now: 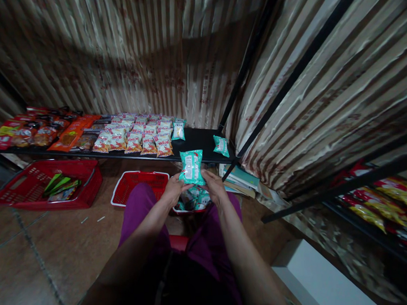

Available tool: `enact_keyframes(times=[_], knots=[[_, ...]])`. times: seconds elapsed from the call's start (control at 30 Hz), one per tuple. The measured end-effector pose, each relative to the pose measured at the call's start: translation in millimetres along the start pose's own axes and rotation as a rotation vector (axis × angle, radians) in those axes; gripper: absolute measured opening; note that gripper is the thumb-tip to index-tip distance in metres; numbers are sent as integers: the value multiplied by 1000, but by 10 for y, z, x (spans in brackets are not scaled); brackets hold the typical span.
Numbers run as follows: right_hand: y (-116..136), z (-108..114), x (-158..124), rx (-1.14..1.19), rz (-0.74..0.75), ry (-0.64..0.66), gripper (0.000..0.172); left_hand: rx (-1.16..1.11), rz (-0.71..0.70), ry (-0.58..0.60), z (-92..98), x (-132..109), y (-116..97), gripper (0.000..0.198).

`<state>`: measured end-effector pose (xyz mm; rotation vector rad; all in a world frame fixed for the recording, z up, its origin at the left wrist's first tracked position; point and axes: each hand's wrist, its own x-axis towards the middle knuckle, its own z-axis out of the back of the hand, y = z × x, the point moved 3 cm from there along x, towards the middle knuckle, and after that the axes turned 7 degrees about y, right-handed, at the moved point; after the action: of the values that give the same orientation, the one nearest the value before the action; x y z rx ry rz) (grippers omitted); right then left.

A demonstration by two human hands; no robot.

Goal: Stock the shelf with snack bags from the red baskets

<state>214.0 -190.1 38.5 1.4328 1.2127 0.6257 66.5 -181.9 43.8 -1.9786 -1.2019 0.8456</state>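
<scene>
Teal plastic forms the pillow-shaped snack packet (191,166), whose white printed panel faces the wearer; clock directions are taken from this packet as centre. Left hand (173,192), at 8 o'clock: fingers grasping the packet's lower corner. Right hand (215,186), at 4 o'clock: fingers grasping the opposite lower corner. Directly beneath, at 6 o'clock, a white-rimmed plastic basket (190,211) between the knees contains further teal packets. Beyond the hands extends a black flat shelf (198,137). It carries one teal packet near its corner (221,146) at 2 o'clock, a second teal packet (178,130) at 11 o'clock, and, just beside the latter, rows of white-and-orange pillow-shaped packets (148,143) at 10 o'clock. Two containers occupy the floor toward 9 o'clock: a red plastic basket with a white rim (117,194), then a larger all-red plastic basket (68,203) holding green packets.
</scene>
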Motion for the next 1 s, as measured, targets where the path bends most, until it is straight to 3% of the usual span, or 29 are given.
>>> enact_keyframes(times=[0.2, 0.47, 0.67, 1.0], knots=[[-48, 15, -28, -9, 20, 67, 36, -3, -9, -49, 30, 18, 15, 30], [-112, 65, -26, -6, 68, 37, 39, -28, -12, 30, -9, -28, -14, 28], [-213, 92, -23, -61, 77, 31, 39, 69, -4, -46, 15, 19, 54, 36], [-120, 17, -116, -679, 601, -19, 50, 289, -145, -97, 73, 67, 141, 47]])
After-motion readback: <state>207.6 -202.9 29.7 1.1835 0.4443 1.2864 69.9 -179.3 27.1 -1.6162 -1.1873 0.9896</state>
